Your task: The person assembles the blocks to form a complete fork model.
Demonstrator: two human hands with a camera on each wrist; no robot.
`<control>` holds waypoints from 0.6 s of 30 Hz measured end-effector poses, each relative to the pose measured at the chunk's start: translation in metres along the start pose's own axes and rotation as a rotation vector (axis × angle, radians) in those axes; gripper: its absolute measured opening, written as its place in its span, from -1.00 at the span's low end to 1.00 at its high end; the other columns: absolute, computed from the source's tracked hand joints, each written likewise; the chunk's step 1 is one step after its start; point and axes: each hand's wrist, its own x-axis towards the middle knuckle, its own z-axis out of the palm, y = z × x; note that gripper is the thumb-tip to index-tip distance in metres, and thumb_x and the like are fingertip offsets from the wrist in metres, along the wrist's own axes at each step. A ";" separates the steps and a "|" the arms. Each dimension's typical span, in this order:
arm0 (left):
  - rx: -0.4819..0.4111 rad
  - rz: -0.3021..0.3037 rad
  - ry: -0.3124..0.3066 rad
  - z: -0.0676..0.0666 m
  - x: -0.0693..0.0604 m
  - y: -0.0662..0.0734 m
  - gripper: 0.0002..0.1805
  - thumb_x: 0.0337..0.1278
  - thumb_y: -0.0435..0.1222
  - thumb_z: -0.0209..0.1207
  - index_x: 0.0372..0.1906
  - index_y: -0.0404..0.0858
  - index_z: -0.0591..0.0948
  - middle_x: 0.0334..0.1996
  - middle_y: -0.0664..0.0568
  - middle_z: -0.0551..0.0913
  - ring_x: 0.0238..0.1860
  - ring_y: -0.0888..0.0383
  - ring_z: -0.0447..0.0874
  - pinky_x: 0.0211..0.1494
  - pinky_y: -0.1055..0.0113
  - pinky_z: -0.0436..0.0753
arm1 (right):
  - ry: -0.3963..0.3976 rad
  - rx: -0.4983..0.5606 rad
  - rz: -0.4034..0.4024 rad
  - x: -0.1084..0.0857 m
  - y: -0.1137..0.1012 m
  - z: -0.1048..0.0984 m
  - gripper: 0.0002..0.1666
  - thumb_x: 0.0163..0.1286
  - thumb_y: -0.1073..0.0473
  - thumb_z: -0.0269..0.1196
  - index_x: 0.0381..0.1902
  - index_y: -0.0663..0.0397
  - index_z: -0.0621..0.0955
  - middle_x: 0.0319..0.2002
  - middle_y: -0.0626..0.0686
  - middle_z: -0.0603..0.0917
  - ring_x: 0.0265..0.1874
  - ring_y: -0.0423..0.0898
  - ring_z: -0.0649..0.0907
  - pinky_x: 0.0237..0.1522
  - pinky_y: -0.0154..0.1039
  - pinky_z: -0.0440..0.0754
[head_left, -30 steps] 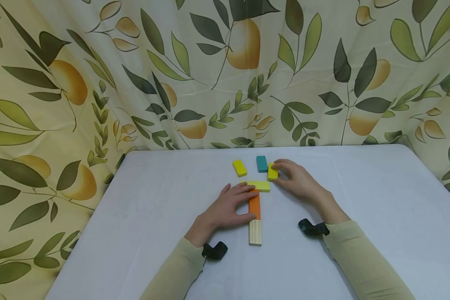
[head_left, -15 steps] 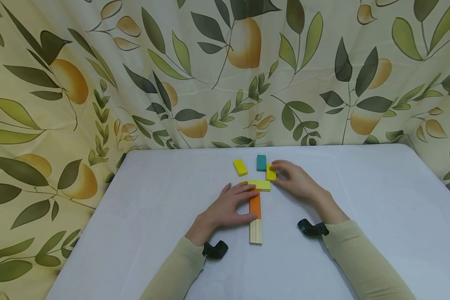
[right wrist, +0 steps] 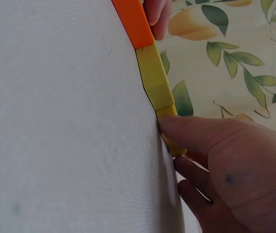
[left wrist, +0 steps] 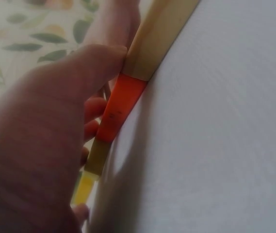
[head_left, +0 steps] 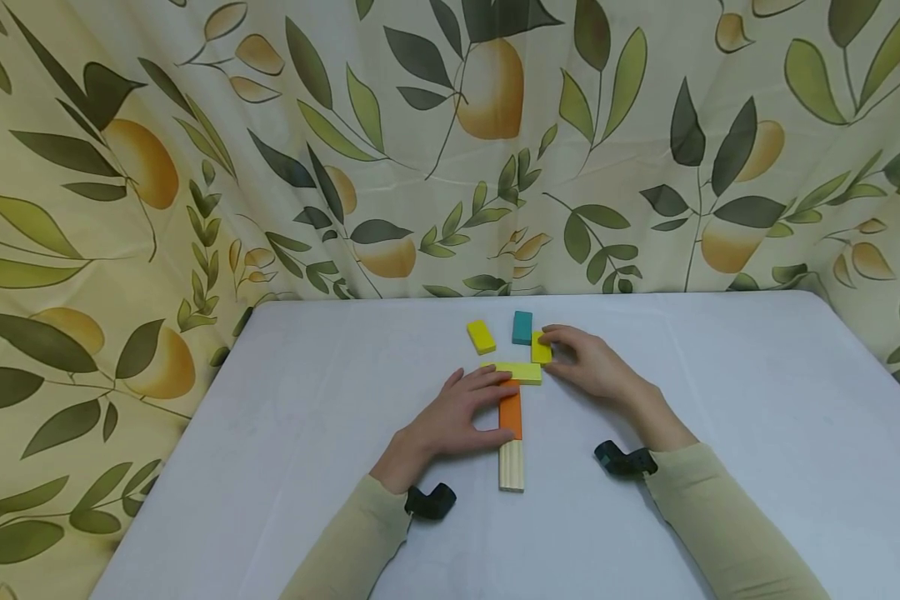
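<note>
My left hand (head_left: 461,417) lies over the left side of a row of blocks, its fingers nearly straight and spread. Its fingertips touch a yellow-green block (head_left: 525,373) and an orange block (head_left: 510,417), and its thumb tip is where the orange block meets a plain wooden block (head_left: 511,467). The yellow-green block lies crosswise at the row's far end. My right hand (head_left: 596,362) pinches a small yellow block (right wrist: 173,138) between thumb and fingers. In the right wrist view this block touches the end of the yellow-green block (right wrist: 156,77).
Beyond the row, a teal block (head_left: 522,327) lies beside the held yellow block. Another yellow block (head_left: 482,337) lies tilted farther left. All rest on a white-covered table (head_left: 757,400), with a patterned curtain (head_left: 450,208) behind it.
My right hand has shifted the small yellow block slightly left and toward me, against the yellow-green block. The left hand has stayed in place.
</note>
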 end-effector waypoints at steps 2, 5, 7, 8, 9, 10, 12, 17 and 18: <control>-0.004 0.000 0.001 0.000 0.000 0.000 -0.31 0.24 0.16 0.25 0.43 0.05 0.48 0.47 0.21 0.33 0.55 0.22 0.01 0.55 -0.08 -0.08 | -0.004 -0.001 -0.001 0.000 0.000 0.000 -0.46 0.39 0.24 0.33 0.31 0.17 0.53 0.43 0.20 0.39 0.43 0.23 0.31 0.42 0.22 0.21; -0.008 -0.001 0.001 -0.001 -0.001 0.000 -0.31 0.24 0.16 0.25 0.43 0.05 0.48 0.47 0.22 0.33 0.55 0.22 0.01 0.56 -0.07 -0.08 | -0.007 -0.004 -0.001 0.000 -0.001 0.000 -0.46 0.39 0.24 0.33 0.31 0.17 0.53 0.43 0.20 0.39 0.43 0.23 0.30 0.42 0.22 0.20; -0.009 -0.004 -0.001 -0.001 -0.001 0.001 -0.31 0.24 0.16 0.25 0.44 0.06 0.48 0.48 0.22 0.32 0.55 0.22 0.01 0.56 -0.07 -0.09 | -0.007 -0.006 -0.002 0.000 -0.001 0.000 -0.46 0.39 0.25 0.32 0.31 0.16 0.53 0.43 0.20 0.39 0.43 0.23 0.30 0.42 0.22 0.19; -0.010 -0.007 -0.002 -0.001 -0.001 0.001 -0.31 0.24 0.16 0.25 0.44 0.06 0.48 0.48 0.23 0.32 0.55 0.23 0.00 0.56 -0.06 -0.09 | -0.007 -0.007 -0.002 0.000 -0.001 0.000 -0.46 0.39 0.25 0.32 0.31 0.16 0.53 0.43 0.19 0.39 0.44 0.23 0.30 0.42 0.22 0.19; -0.010 -0.009 -0.003 -0.001 -0.001 0.001 -0.31 0.24 0.16 0.25 0.44 0.06 0.48 0.48 0.23 0.32 0.55 0.23 0.00 0.56 -0.06 -0.09 | -0.006 -0.007 0.000 0.000 -0.002 0.000 -0.46 0.39 0.25 0.32 0.31 0.16 0.53 0.43 0.19 0.39 0.44 0.22 0.30 0.43 0.21 0.19; -0.009 -0.011 -0.004 -0.001 -0.001 0.001 -0.30 0.23 0.16 0.25 0.44 0.06 0.48 0.48 0.23 0.32 0.55 0.23 0.00 0.56 -0.06 -0.09 | -0.006 -0.008 0.001 0.000 -0.001 0.000 -0.46 0.39 0.25 0.32 0.31 0.15 0.53 0.43 0.19 0.39 0.44 0.22 0.30 0.43 0.21 0.19; -0.007 -0.014 -0.004 -0.001 0.000 0.001 -0.30 0.23 0.16 0.25 0.44 0.07 0.48 0.48 0.23 0.32 0.55 0.23 0.00 0.56 -0.06 -0.09 | -0.007 -0.009 -0.001 -0.001 -0.002 0.000 -0.46 0.39 0.24 0.32 0.31 0.16 0.53 0.43 0.19 0.39 0.43 0.22 0.30 0.42 0.21 0.20; 0.002 -0.013 -0.003 -0.001 0.000 0.000 -0.31 0.23 0.17 0.25 0.43 0.07 0.48 0.47 0.24 0.33 0.55 0.23 0.01 0.56 -0.06 -0.09 | -0.004 -0.012 -0.003 -0.001 -0.003 0.000 -0.46 0.39 0.24 0.33 0.31 0.17 0.53 0.42 0.19 0.41 0.43 0.22 0.32 0.42 0.21 0.21; 0.002 -0.013 -0.003 0.000 0.000 0.000 -0.31 0.23 0.17 0.25 0.43 0.07 0.48 0.47 0.24 0.33 0.55 0.23 0.01 0.56 -0.07 -0.09 | -0.004 -0.012 -0.008 -0.001 -0.004 0.000 -0.46 0.39 0.24 0.33 0.31 0.18 0.53 0.42 0.20 0.41 0.42 0.23 0.32 0.41 0.22 0.21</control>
